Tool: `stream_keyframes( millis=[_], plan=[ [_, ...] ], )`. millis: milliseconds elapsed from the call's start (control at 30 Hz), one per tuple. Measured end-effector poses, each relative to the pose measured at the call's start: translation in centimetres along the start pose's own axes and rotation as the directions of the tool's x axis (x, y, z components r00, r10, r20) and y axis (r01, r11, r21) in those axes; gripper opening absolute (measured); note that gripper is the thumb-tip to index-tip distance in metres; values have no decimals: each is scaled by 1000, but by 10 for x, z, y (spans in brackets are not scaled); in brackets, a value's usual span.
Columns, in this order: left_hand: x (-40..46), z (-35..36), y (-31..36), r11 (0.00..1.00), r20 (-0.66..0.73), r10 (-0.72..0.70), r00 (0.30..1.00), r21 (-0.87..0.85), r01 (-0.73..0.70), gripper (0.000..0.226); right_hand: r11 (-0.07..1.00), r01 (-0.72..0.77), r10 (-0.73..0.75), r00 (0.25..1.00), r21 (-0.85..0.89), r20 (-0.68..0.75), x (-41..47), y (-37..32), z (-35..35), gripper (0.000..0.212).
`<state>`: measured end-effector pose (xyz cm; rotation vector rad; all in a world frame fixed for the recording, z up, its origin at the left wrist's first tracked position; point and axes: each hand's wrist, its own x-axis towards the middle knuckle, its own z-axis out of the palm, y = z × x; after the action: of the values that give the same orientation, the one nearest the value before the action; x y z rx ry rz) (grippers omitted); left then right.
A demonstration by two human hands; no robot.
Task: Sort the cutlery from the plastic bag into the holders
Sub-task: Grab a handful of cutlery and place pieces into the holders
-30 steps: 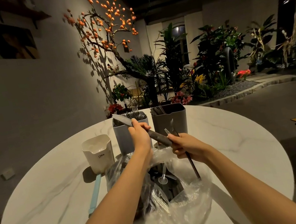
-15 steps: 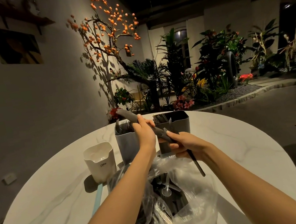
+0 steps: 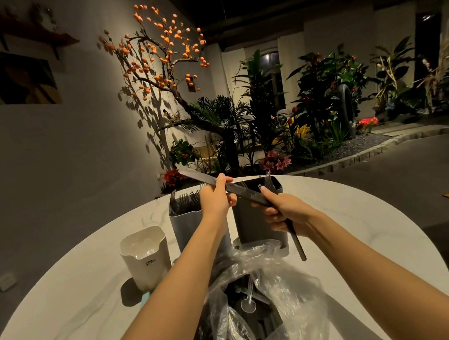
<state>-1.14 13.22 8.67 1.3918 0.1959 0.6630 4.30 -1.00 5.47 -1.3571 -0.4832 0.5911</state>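
Head view: left hand (image 3: 216, 200) and right hand (image 3: 283, 213) grasp a black knife (image 3: 228, 185); best lowered handle-first into the dark holder (image 3: 255, 223).

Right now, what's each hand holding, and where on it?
Left hand pinches the black knife mid-length. Right hand grips that knife's lower end plus a black fork mid-handle.

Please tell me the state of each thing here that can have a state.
Plastic bag: open, cutlery inside.
White holder: upright.
Blue-grey holder: upright, holds forks.
Dark holder: upright, holds cutlery.
Knife: gripped by both hands.
Left hand: grips knife.
Right hand: grips knife.
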Motion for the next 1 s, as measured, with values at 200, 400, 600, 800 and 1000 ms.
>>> stream_keyframes(
  millis=[200,400,600,800,1000],
  plan=[
    [5,12,9,993,-105,87,991,-76,-95,28,998,36,-21,967,52,-255,11,-11,2,45],
    [17,20,11,991,-110,108,988,-67,-116,29,995,102,-98,903,-12,-418,20,-12,2,49],
    [32,22,3,992,-127,117,985,68,-109,30,982,167,-187,819,-86,-543,29,-10,-3,40],
    [50,16,-12,564,-22,244,969,816,-124,32,947,202,-308,797,-250,-520,35,-11,-1,37],
    [46,22,-21,245,24,209,978,966,-76,35,935,228,-336,810,-270,-481,40,-7,2,35]
  ],
)
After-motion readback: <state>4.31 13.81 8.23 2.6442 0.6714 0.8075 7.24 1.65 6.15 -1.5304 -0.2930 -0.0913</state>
